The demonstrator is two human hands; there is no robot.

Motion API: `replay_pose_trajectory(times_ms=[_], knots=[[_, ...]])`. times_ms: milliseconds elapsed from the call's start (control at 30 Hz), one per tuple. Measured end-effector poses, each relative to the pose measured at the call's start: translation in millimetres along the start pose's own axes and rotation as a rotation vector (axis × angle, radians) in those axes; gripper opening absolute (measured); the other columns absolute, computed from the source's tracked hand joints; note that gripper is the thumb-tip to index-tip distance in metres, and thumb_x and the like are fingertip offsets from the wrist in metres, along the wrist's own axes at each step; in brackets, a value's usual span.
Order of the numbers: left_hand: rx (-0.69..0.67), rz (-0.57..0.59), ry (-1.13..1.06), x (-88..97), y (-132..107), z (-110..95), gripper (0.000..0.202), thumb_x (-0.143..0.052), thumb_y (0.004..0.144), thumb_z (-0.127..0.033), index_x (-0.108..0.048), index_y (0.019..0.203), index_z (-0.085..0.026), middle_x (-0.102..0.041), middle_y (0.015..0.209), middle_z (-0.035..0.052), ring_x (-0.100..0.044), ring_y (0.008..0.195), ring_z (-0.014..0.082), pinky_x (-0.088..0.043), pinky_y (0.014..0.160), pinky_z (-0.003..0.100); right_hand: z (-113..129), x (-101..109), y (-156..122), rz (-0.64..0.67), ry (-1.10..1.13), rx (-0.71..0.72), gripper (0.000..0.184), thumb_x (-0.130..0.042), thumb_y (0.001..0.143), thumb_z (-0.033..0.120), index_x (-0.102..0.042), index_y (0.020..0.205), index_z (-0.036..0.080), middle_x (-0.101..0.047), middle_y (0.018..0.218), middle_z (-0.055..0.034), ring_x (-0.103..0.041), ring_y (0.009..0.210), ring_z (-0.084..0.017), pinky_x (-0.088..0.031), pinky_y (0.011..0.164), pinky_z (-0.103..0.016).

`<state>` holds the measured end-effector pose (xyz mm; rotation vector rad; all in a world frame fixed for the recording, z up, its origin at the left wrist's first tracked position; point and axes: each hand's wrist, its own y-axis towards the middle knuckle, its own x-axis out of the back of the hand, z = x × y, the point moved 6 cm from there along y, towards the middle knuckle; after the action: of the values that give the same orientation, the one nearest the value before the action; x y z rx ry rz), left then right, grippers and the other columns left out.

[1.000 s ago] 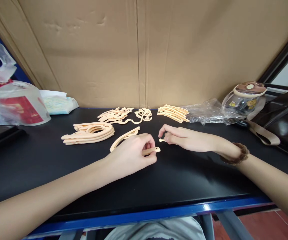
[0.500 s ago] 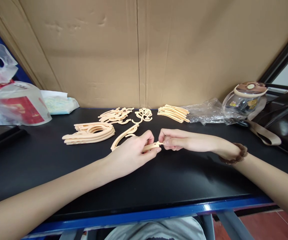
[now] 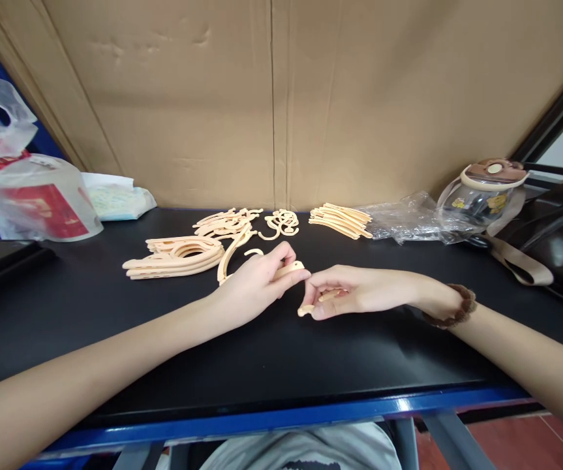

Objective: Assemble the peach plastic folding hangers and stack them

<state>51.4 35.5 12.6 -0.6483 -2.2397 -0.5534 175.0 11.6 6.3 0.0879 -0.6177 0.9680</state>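
My left hand point(image 3: 256, 284) is closed on a long curved peach plastic piece point(image 3: 232, 251), pinching it near one end point(image 3: 291, 267) above the black table point(image 3: 115, 339). My right hand point(image 3: 344, 292) is just to its right, fingers curled around a small peach part point(image 3: 313, 305) whose tip pokes out by the thumb. The fingertips of both hands nearly touch. Behind them lie a stack of curved peach pieces point(image 3: 176, 256), a pile of hook-shaped pieces point(image 3: 225, 225), small curled hooks point(image 3: 281, 222) and a bundle of thin strips point(image 3: 340, 220).
A cardboard sheet point(image 3: 271, 98) closes the back. At the left are a plastic bag with a red pack point(image 3: 31, 202) and a wrapped packet point(image 3: 115, 196). At the right lie crumpled clear film point(image 3: 408, 219), a lidded bottle point(image 3: 486, 189) and a dark bag point(image 3: 555, 241).
The hands met and pressed the small part against the curved piece's end, then parted. The right hand dropped lower with a small part; the left raised and swung the curved piece.
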Motion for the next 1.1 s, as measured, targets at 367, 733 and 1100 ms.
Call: replay_pose_trajectory(times_ms=[367, 733, 1100], knots=[[-0.003, 0.043, 0.239, -2.3, -1.6, -4.0, 0.034, -0.053, 0.085, -0.052, -0.043, 0.074, -0.021, -0.047, 0.055, -0.0076, -0.041, 0.055, 0.0116, -0.028, 0.058, 0.024, -17.9, 32.1, -7.1, -0.123, -0.087, 0.011, 0.033, -0.064, 0.081, 0.044, -0.057, 0.098, 0.017, -0.058, 0.089, -0.0013, -0.051, 0.079, -0.013, -0.041, 0.069, -0.025], [0.062, 0.112, 0.053, -6.9, 0.5, 5.4, 0.032, -0.054, 0.084, -0.051, -0.044, 0.076, -0.022, -0.061, 0.064, -0.0066, -0.051, 0.06, 0.0119, -0.032, 0.055, 0.022, -13.1, 27.6, -4.6, -0.103, 0.086, 0.052, 0.028, -0.068, 0.078, 0.037, -0.058, 0.093, 0.016, -0.057, 0.085, 0.001, -0.051, 0.077, -0.011, -0.04, 0.071, -0.025], [0.012, 0.147, 0.132, -11.3, -4.0, 3.7, 0.024, -0.05, 0.089, -0.046, -0.045, 0.084, -0.023, -0.061, 0.067, -0.0067, -0.054, 0.065, 0.0135, -0.034, 0.06, 0.023, -16.8, 22.1, 2.5, -0.15, 0.159, 0.092, 0.025, -0.07, 0.077, 0.033, -0.06, 0.092, 0.016, -0.062, 0.089, -0.0007, -0.055, 0.08, -0.012, -0.043, 0.076, -0.028]])
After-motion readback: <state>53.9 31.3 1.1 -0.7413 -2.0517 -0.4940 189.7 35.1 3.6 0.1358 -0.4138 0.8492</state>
